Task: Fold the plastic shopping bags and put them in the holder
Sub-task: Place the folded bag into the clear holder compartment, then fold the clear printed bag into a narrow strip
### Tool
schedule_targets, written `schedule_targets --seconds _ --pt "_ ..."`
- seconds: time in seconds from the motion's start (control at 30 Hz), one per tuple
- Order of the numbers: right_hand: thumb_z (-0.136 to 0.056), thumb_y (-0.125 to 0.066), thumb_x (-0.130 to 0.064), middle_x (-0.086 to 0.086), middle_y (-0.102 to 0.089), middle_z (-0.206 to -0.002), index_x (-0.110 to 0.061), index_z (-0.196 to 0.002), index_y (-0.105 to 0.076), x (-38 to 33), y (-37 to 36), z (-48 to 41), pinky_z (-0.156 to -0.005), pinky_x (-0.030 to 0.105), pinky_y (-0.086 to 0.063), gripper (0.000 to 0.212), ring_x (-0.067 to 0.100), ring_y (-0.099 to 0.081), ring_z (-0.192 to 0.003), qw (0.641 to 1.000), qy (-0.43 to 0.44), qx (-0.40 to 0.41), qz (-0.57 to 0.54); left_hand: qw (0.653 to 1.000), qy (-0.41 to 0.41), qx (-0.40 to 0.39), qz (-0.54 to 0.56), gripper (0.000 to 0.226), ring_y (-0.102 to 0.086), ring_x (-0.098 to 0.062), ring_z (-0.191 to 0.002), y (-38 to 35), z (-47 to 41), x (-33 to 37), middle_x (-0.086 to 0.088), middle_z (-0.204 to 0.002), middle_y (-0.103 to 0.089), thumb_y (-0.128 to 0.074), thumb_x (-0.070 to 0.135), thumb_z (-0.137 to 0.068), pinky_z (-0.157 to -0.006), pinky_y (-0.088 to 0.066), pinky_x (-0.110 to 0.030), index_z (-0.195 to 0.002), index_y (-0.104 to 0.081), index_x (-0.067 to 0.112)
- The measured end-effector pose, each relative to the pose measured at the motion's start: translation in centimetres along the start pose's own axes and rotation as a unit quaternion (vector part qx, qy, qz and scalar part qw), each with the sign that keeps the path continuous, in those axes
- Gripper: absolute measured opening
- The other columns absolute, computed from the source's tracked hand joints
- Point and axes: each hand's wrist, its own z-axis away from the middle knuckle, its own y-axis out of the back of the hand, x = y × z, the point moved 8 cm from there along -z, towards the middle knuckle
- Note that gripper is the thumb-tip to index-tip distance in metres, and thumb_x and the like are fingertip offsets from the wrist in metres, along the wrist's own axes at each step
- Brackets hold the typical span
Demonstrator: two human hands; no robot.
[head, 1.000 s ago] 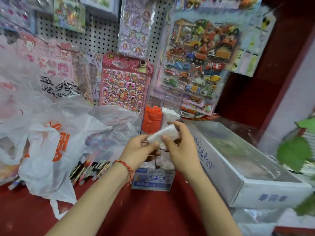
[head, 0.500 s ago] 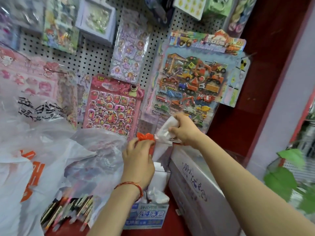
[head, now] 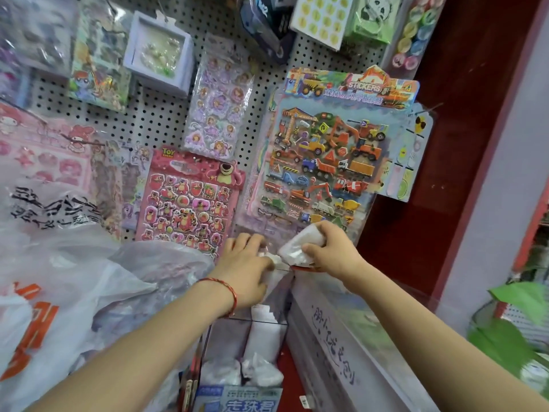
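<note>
My right hand (head: 332,254) grips a small folded white plastic bag (head: 300,245) and holds it at the top back of a clear plastic holder (head: 255,343). My left hand (head: 245,263), with a red string on its wrist, lies palm down over the holder's top, and what its fingers touch is hidden. Other folded white bags (head: 261,373) sit at the holder's bottom. A heap of loose white and clear shopping bags (head: 74,292), one with orange print, lies to the left.
A long white box (head: 350,352) with a clear lid stands right of the holder. Sticker sheets (head: 323,162) hang on the white pegboard (head: 160,120) behind. Pens (head: 191,379) lie beside the holder. Green leaves (head: 511,325) show at the right. The counter is red.
The view has moved closer and tilted up. My right hand has brought the folded bag down toward the holder's top; my left hand has shifted over the orange folded bag, which no longer shows.
</note>
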Motion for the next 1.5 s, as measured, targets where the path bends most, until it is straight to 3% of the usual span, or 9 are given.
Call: schedule_targets --seconds 0.1,0.27,0.47,0.63,0.87,1.2,1.27,1.4,1.5 --pt "-0.085 -0.063 -0.006 0.003 -0.056 -0.089 -0.013 -0.099 -0.052 -0.6 -0.9 -0.7 -0.078 0.034 -0.045 0.020 0.021 -0.054 -0.086 0.999 0.038 -0.023 0.028 1.000 0.005 -0.028 -0.006 0.044 -0.025 -0.025 -0.121 0.4 -0.7 0.1 -0.003 -0.131 -0.029 -0.058 0.028 -0.082 -0.095 -0.020 -0.032 -0.125 -0.053 0.034" --pt "-0.082 -0.066 -0.007 -0.009 -0.044 -0.069 -0.017 -0.081 -0.048 -2.2 -1.7 -1.5 -0.052 0.018 -0.030 0.021 0.017 -0.045 -0.077 0.979 0.099 -0.070 0.165 0.998 0.032 -0.056 -0.001 0.040 -0.028 -0.026 -0.117 -0.2 -1.5 -0.6 -0.003 -0.127 -0.029 -0.062 0.024 -0.080 -0.094 -0.025 -0.032 -0.118 -0.056 0.032" --pt "-0.077 -0.071 -0.012 0.009 -0.060 -0.090 -0.002 -0.099 -0.063 -2.3 -4.1 -1.4 -0.062 0.027 -0.032 0.026 0.020 -0.051 -0.082 0.964 0.112 -0.106 0.216 0.997 0.052 -0.054 0.003 0.041 -0.028 -0.027 -0.119 -0.7 -1.5 -0.6 -0.003 -0.132 -0.027 -0.063 0.028 -0.081 -0.096 -0.026 -0.032 -0.120 -0.052 0.025" --pt "-0.085 -0.066 -0.015 0.000 -0.053 -0.073 -0.006 -0.097 -0.066 -2.3 -4.9 -1.2 -0.054 0.023 -0.031 0.015 0.016 -0.046 -0.071 0.954 0.097 -0.174 0.223 0.996 0.063 -0.067 0.000 0.045 -0.028 -0.027 -0.120 -1.0 -1.2 -0.8 -0.004 -0.134 -0.028 -0.064 0.028 -0.081 -0.094 -0.026 -0.031 -0.123 -0.049 0.020" --pt "-0.087 -0.060 -0.013 0.007 -0.069 -0.106 -0.012 -0.102 -0.069 -3.1 -3.5 0.1 -0.087 0.032 -0.046 0.018 0.026 -0.060 -0.102 0.958 0.121 -0.056 0.253 0.994 0.074 -0.082 -0.006 0.049 -0.030 -0.028 -0.118 -1.2 -1.0 -0.9 -0.006 -0.130 -0.031 -0.065 0.030 -0.079 -0.092 -0.027 -0.034 -0.124 -0.047 0.021" --pt "-0.090 -0.043 -0.016 0.018 -0.028 -0.140 -0.028 -0.137 -0.046 -1.2 -5.4 2.5 -0.110 0.041 -0.017 0.048 0.035 -0.021 -0.134 0.907 0.009 -0.169 0.385 0.999 0.026 0.028 0.001 0.053 -0.020 -0.022 -0.132 1.9 1.4 0.0 -0.003 -0.143 -0.028 -0.055 0.022 -0.084 -0.104 -0.015 -0.032 -0.135 -0.042 0.023" --pt "-0.089 -0.044 -0.009 0.017 -0.030 -0.139 -0.029 -0.134 -0.049 -1.6 -4.3 2.5 -0.109 0.040 -0.022 0.050 0.035 -0.024 -0.132 0.930 -0.008 -0.147 0.337 0.993 0.040 0.095 0.049 0.046 -0.018 -0.021 -0.135 3.7 4.3 -0.8 -0.001 -0.145 -0.028 -0.052 0.022 -0.088 -0.108 -0.013 -0.034 -0.133 -0.045 0.024" --pt "-0.078 -0.044 0.007 0.013 -0.057 -0.119 -0.011 -0.107 -0.066 -5.4 -0.6 4.4 -0.094 0.033 -0.042 0.041 0.026 -0.050 -0.112 0.990 0.020 0.130 0.050 0.978 0.072 0.169 0.103 0.035 -0.039 -0.024 -0.112 4.8 12.7 -4.4 -0.011 -0.120 -0.057 -0.053 0.023 -0.072 -0.086 -0.038 -0.044 -0.104 -0.065 0.021" --pt "-0.077 -0.044 0.010 0.012 -0.066 -0.103 -0.005 -0.096 -0.068 -8.4 -4.5 7.5 -0.083 0.029 -0.047 0.034 0.022 -0.058 -0.096 0.989 0.036 0.111 -0.087 0.969 0.135 0.159 0.134 0.037 -0.038 -0.021 -0.104 4.4 18.7 -6.9 -0.008 -0.113 -0.059 -0.041 0.029 -0.069 -0.087 -0.024 -0.025 -0.097 -0.064 0.022"
